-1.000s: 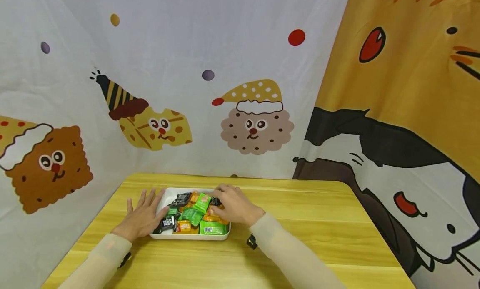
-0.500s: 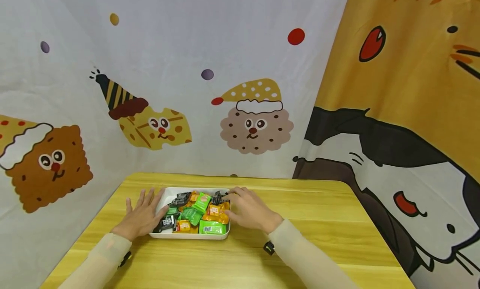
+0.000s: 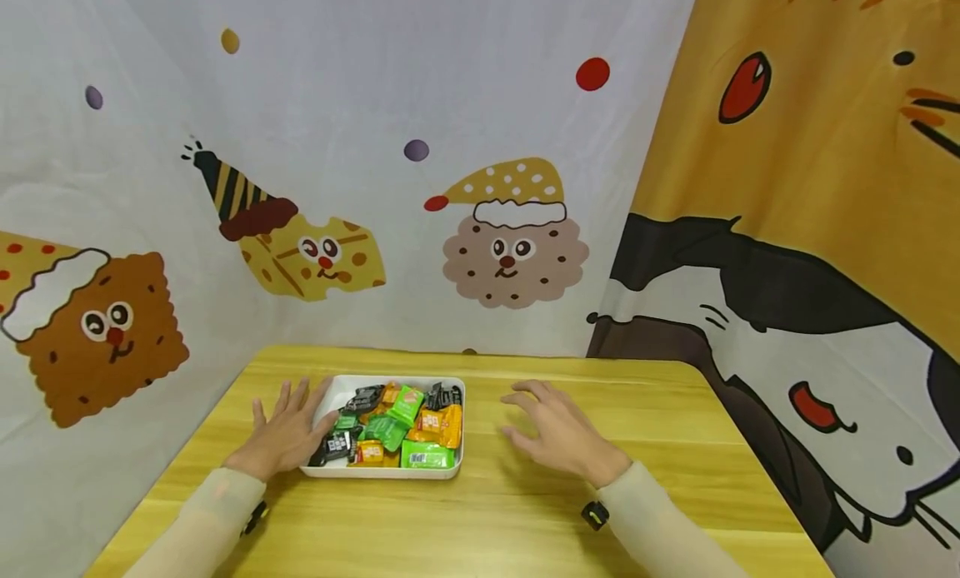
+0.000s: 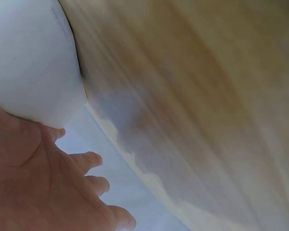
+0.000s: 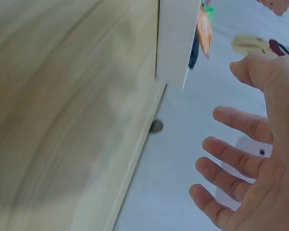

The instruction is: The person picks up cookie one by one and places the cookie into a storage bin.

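A white tray (image 3: 378,473) holds several wrapped candies: green packets (image 3: 385,432), orange packets (image 3: 429,426) and black packets (image 3: 365,399). My left hand (image 3: 279,435) rests at the tray's left side, fingers spread and thumb over the rim; the left wrist view shows its palm beside the white tray wall (image 4: 36,57). To the right of the tray, apart from it, is my right hand (image 3: 558,432), its fingers loosely bent. Nothing lies between those fingers in the right wrist view, where the tray wall (image 5: 177,43) shows beyond them.
The tray stands on a yellow wood-grain table (image 3: 420,528). Behind the table hangs a white curtain (image 3: 337,78) printed with cartoon snacks, and at the right a curtain with a large cat figure (image 3: 810,295). Both wrists carry small black devices.
My right hand has drawn away from the candies and moved right, off the tray, uncovering black and orange packets in the right corner. My left hand stays at the tray's side.
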Action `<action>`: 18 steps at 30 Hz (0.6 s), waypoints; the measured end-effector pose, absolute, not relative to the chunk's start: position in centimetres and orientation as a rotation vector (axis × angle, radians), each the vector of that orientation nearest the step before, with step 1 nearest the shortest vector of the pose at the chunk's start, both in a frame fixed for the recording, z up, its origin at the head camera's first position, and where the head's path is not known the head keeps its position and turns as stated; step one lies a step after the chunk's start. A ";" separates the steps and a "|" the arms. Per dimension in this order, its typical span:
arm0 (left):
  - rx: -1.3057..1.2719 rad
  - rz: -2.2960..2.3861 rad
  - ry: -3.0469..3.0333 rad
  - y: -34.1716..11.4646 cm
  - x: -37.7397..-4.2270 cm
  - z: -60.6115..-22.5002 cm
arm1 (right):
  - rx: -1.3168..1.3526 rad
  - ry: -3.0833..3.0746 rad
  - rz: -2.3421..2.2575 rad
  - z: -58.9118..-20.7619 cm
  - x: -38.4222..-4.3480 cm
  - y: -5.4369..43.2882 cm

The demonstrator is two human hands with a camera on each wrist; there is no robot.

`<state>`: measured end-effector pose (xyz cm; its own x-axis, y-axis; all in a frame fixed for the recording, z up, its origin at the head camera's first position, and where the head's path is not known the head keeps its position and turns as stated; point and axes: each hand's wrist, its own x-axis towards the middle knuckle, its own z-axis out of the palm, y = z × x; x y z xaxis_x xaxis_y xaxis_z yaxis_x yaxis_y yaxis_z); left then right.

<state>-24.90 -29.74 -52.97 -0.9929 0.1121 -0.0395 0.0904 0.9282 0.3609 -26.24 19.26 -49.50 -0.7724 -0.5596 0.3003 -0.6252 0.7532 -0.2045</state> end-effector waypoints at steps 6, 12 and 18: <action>0.156 0.558 3.024 -29.7 -24.6 -53.2 | 0.827 -2.711 0.434 -49.9 -25.2 23.2; 0.190 0.533 3.047 -29.7 -24.6 -53.1 | 0.709 -2.692 0.432 -50.0 -23.8 27.2; 0.223 0.500 3.088 -29.5 -24.7 -52.9 | 0.635 -2.683 0.432 -49.9 -22.7 29.9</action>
